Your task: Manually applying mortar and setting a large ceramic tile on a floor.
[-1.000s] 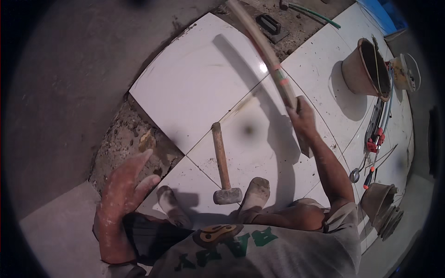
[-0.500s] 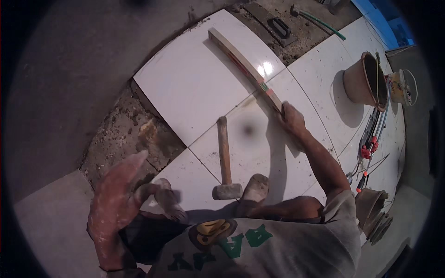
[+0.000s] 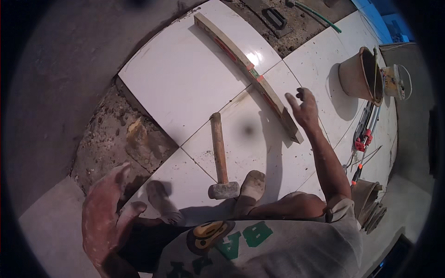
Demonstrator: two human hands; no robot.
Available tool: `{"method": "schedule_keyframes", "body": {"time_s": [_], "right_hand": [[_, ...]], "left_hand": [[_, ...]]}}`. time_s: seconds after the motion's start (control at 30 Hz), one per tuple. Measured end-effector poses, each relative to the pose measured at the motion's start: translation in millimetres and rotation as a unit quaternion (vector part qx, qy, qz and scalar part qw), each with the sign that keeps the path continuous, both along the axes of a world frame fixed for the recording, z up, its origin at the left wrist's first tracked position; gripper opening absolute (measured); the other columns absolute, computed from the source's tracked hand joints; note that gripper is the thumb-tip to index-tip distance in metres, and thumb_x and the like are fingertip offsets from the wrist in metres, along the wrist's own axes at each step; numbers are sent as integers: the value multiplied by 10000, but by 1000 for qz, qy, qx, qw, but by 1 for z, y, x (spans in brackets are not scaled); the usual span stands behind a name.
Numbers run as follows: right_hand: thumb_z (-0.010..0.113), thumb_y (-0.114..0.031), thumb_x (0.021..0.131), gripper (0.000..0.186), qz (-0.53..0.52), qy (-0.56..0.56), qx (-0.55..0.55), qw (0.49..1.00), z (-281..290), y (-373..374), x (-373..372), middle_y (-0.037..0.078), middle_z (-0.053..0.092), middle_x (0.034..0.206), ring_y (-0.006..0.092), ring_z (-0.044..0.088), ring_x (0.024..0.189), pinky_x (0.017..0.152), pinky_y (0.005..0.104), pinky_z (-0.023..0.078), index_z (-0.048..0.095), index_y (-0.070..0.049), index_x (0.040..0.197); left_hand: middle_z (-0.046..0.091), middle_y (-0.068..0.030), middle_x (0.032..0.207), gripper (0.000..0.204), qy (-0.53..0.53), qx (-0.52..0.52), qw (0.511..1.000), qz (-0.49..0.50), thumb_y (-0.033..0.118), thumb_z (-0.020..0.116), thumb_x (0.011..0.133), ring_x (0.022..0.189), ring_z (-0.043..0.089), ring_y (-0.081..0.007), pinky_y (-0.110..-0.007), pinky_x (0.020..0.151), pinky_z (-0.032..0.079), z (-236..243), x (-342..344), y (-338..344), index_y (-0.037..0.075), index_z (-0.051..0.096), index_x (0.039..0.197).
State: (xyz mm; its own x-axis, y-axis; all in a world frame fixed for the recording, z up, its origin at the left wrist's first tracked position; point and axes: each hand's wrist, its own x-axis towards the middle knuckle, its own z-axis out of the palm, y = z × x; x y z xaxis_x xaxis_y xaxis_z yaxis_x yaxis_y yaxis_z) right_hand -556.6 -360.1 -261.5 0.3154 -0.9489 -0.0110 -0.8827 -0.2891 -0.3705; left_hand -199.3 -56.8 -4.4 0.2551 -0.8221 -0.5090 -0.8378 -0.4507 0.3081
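On my right I see one large bucket and, just beside it, one smaller pail; I can't make out the contents of either. The right hand is partly open, fingers loosely bent, holding nothing, just beside the single spirit level, which lies across two white tiles. The left hand is half open and empty, near one mallet.

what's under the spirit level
Under the level: the far white tile, the near white tile and the joint between them. The strip directly beneath is covered, so any gap is hidden.
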Motion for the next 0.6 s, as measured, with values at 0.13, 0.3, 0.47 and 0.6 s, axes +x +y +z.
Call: {"method": "schedule_keyframes", "body": {"time_s": [0.13,0.3,0.47,0.6], "right_hand": [[630,-453,892,529,-81,-49,-8,995,11,-17,-34,196,660,948,314,632,918,813,416,492,597,38,1088],[613,-405,910,461,-114,-63,5,991,8,-26,-44,202,668,943,325,653,873,786,413,506,609,30,1065],[615,-347,913,387,-108,-91,5,990,-3,-34,-37,202,669,962,318,652,913,826,415,499,620,18,1039],[611,-327,928,347,-67,-98,1,993,-7,-38,-32,151,686,942,239,657,854,751,369,516,625,0,1042]], "left_hand": [[548,-172,1333,643,-53,38,997,-37,313,684,801,1236,508,-360,-420,1059,370,-5,-1,-4,44,499,1355],[562,-184,1313,578,11,32,999,-12,280,654,846,1231,513,-350,-415,1056,370,-10,1,-21,46,507,1354],[570,-201,1284,593,0,36,999,-27,294,657,842,1147,556,-351,-412,1028,393,-19,-8,-37,31,507,1352],[592,-223,1235,617,32,63,997,9,295,720,812,1155,552,-400,-446,988,424,-33,-10,-50,13,516,1321]]}}
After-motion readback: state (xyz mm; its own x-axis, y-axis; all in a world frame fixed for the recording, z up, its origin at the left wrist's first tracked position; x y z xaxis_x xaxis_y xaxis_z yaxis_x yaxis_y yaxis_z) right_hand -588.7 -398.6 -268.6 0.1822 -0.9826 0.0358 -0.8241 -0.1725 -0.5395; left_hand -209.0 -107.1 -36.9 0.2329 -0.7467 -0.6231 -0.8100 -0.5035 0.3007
